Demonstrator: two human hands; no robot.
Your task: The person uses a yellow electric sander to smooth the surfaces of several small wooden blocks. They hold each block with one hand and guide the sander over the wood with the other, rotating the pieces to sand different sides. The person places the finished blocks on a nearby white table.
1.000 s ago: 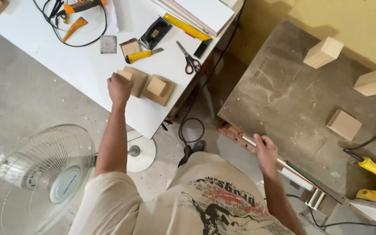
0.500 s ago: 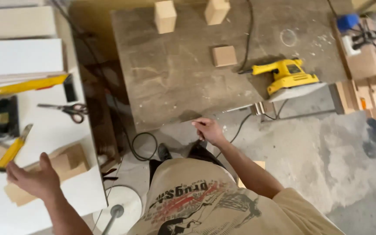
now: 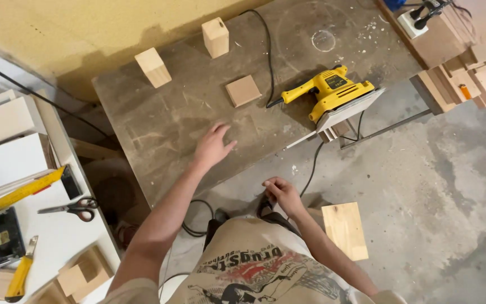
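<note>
My left hand (image 3: 212, 145) hovers open, fingers spread, over the dusty brown workbench (image 3: 158, 124), holding nothing. The nearest piece is a flat square wood block (image 3: 243, 90) just beyond the fingertips. My right hand (image 3: 281, 194) is loosely curled below the bench's front edge, near my waist; nothing shows in it. Two upright wood blocks stand further back, one on the left (image 3: 153, 67) and one in the middle (image 3: 215, 37). A yellow electric sander (image 3: 333, 90) lies at the bench's right edge, its black cord running to the back.
A white table (image 3: 57, 236) at the left carries scissors (image 3: 73, 208), a yellow ruler (image 3: 23, 190), a yellow utility knife (image 3: 20, 276) and small wood pieces. A wood board (image 3: 344, 229) lies on the concrete floor. Wood offcuts (image 3: 479, 73) are stacked at the upper right.
My left hand left the white table and swung over to the brown workbench. My right hand came off the bench's front edge and dropped toward my waist. The view turned toward the workbench.
</note>
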